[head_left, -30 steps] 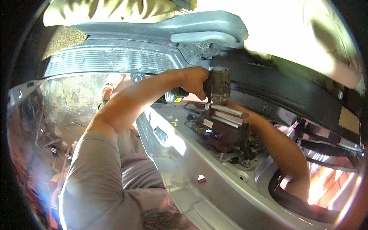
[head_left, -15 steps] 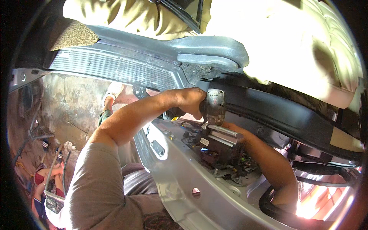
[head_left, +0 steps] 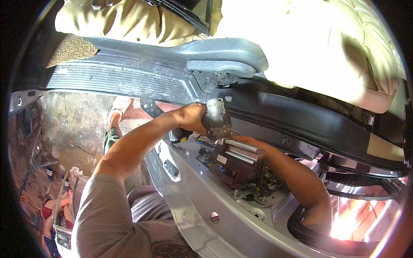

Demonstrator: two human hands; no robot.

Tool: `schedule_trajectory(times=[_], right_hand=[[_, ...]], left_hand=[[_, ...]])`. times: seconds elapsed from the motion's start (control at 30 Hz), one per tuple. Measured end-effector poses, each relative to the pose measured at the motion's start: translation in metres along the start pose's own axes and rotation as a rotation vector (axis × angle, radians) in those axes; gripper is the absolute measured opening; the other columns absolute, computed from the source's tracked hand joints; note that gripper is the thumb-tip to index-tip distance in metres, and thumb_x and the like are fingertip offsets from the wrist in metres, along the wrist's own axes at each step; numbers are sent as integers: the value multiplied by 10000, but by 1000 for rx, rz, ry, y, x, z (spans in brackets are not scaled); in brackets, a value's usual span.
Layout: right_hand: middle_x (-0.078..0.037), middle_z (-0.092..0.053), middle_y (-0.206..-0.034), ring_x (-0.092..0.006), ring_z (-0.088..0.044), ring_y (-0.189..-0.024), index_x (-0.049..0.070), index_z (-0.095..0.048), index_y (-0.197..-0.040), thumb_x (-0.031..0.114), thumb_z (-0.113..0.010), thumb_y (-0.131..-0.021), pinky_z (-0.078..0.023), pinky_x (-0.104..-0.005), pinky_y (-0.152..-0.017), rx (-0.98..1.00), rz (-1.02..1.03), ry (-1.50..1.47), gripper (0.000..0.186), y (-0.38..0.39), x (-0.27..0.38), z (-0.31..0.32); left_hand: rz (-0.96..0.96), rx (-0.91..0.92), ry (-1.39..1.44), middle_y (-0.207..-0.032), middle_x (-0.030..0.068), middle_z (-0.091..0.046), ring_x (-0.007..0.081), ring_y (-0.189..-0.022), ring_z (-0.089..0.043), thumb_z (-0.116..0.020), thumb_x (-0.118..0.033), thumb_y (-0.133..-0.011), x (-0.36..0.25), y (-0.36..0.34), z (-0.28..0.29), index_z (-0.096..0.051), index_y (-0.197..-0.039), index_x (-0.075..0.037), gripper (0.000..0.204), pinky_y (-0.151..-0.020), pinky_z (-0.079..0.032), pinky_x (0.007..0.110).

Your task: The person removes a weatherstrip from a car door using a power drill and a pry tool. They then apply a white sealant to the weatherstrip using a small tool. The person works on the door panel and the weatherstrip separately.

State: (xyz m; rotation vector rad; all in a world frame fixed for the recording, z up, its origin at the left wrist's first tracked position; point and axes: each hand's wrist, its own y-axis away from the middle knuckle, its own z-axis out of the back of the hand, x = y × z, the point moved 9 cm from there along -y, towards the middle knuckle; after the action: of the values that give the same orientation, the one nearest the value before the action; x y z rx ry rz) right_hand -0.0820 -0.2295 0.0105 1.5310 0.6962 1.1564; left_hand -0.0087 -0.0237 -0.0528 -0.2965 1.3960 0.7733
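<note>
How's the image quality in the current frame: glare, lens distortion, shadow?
Head view: glare washes out the cream seat at upper right and a patch at lower right; head view: the fisheye lens leaves black corners and seems to bow the ribbed sill; head view: shadow muddies the dark parts below the power drill, whose outline reads clearly.

Cordless driver (head_left: 218, 117): gry body, dk at base, w/ yel. patch on its batt. (head_left: 180, 136). Door shell (head_left: 193, 202) silver-gry, bright glare spots. Boxy unit (head_left: 237, 168) dk brn/blk, its rails (head_left: 243, 148) silver, label (head_left: 221, 159) wht. Sill plate (head_left: 116, 81) blue-gry w/ parallel ribbed lines. Trim panel (head_left: 269, 105) blk. Seat cushion (head_left: 318, 81) cream, near wht in glare. Carpet (head_left: 73, 49) tan, speckled. Sleeve (head_left: 103, 210) plain gry-brn. Ground (head_left: 77, 114) mottled gry/brn. Bystander's trouser leg (head_left: 112, 138) dk grn; other bystander's shorts (head_left: 48, 210) maroon.
</note>
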Motion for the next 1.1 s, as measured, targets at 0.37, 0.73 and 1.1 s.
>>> schedule_trajectory(times=[0.37, 0.73, 1.1], right_hand=[[-129, -727, -1285, -248, -701, -1139, 91, -645, -1386, 164, -731, -901, -541, -392, -992, 0, -1, -7, 498, 0, -2, 2], [-120, -734, -1257, -244, -706, -1115, 103, -658, -1366, 205, -734, -919, -544, -396, -975, -26, -21, 8, 465, 11, -9, 10], [-111, -742, -1229, -241, -712, -1091, 116, -671, -1347, 246, -737, -937, -548, -400, -957, -64, -19, 41, 435, 5, -21, 17]], left_hand=[[-66, -115, 239, -845, 167, -771, 231, -769, -753, -879, -232, -667, 19, 18, 20, -757, -958, -1, 392, -761, -600, 399], [19, -310, 236, -784, 110, -737, 144, -748, -670, -839, -178, -680, 55, 53, 84, -739, -958, 38, 366, -726, -568, 368], [-36, -459, 181, -676, 108, -669, 148, -638, -613, -812, -157, -686, 96, 115, 111, -723, -880, 64, 308, -632, -536, 367]])
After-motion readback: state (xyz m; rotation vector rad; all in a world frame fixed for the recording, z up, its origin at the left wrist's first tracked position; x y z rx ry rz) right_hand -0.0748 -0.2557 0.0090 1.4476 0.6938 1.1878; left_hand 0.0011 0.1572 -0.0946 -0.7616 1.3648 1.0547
